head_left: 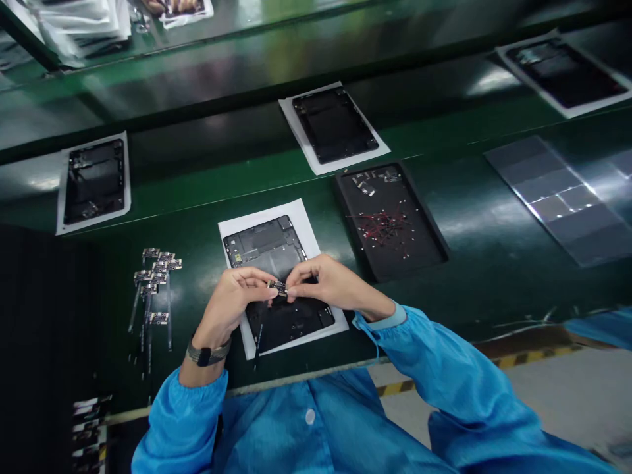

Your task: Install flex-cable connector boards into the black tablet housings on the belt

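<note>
A small circuit board (278, 287) is pinched between my left hand (237, 296) and my right hand (326, 283), one at each end. Both hands are closed on it, just above a black tablet housing (269, 243). That housing lies on a white sheet (305, 227) on the green bench. A thin dark strip (259, 339) hangs below the board, over the housing's lower left. My fingers cover part of the board and the middle of the housing.
Several small boards with ribbon cables (158, 270) lie at the left. Right of my hands is a black tray (424, 227) with red wires and small parts. Further housings (93, 181) (336, 125) (567, 72) rest on sheets behind. Grey film sheets (563, 201) lie at the right.
</note>
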### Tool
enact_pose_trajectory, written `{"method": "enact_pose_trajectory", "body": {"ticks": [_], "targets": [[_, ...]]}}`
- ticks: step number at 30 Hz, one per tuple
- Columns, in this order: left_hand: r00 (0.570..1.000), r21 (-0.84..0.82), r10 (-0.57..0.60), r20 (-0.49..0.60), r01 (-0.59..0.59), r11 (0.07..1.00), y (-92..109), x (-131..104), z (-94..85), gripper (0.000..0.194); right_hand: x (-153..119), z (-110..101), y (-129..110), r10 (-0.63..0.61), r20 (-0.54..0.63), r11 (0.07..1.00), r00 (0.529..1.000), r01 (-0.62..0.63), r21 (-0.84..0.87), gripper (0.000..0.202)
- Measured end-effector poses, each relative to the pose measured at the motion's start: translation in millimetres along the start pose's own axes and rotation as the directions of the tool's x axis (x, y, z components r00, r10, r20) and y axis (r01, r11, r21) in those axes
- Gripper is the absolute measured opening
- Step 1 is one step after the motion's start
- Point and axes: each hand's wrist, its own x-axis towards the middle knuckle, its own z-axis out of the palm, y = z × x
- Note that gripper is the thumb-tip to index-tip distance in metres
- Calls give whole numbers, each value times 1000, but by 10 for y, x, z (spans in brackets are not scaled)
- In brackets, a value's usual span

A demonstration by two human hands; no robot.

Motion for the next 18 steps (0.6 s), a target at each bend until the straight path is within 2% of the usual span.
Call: {"method": "enact_pose_trajectory", "body": {"ticks": [4, 6, 8, 10, 13, 16, 18], "targets": [[1000, 4, 23, -16, -23, 1000, 31, -7, 15, 18, -20, -69, -25, -57, -2, 995, 998, 57, -82, 8], [996, -3, 58, -60, -58, 998, 90, -52, -28, 21, -94, -135, -69, -169, -104, 965, 980, 143, -221, 10], [983, -36, 121, -139, -127, 991, 181, -145, -116, 23, -205, -181, -105, -299, -172, 894, 939, 213, -394, 11], [950, -82, 195, -242, -220, 972, 281, -280, -226, 23, -315, -173, -101, -356, -103, 794, 929, 242, -558, 5], [869, -114, 300, -393, -370, 922, 377, -491, -358, 27, -388, -59, -6, -295, 68, 613, 953, 244, -751, 4], [798, -115, 359, -484, -464, 878, 339, -608, -401, 35, -341, 78, 116, -256, 133, 476, 957, 245, -845, 2], [791, -138, 344, -507, -468, 873, 245, -624, -393, 31, -296, 132, 165, -263, 161, 430, 951, 265, -863, 8]]}}
